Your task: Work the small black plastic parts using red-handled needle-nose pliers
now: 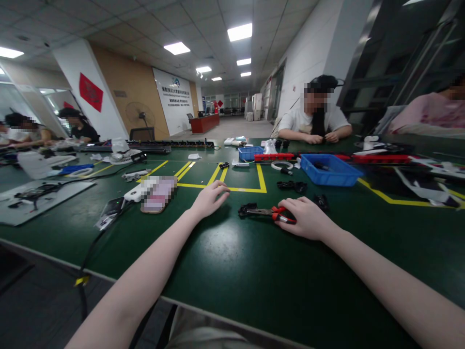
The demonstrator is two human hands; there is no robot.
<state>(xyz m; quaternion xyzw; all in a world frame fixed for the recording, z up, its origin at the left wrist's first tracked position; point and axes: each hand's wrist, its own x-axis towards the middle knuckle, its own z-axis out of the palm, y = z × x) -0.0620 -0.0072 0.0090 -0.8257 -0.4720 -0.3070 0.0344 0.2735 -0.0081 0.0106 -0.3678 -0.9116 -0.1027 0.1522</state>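
My right hand (303, 218) is closed round the red-and-black handles of long-nose pliers (264, 212). The pliers lie low over the green table (232, 271), jaws pointing left. At their tip is a small black plastic part (247, 209); whether the jaws grip it or only touch it, I cannot tell. My left hand (210, 198) rests on or just above the table, left of that part, fingers extended and apart, holding nothing. More black parts (291, 186) lie beyond the pliers, and another black piece (321, 202) sits just behind my right hand.
A blue bin (329, 169) and a smaller blue tray (250, 153) stand farther back. To the left lie a phone (159, 195), a black device with a cable (112, 208) and a grey board (43, 201). Yellow tape (263, 179) marks the table. A person (314, 114) sits across it.
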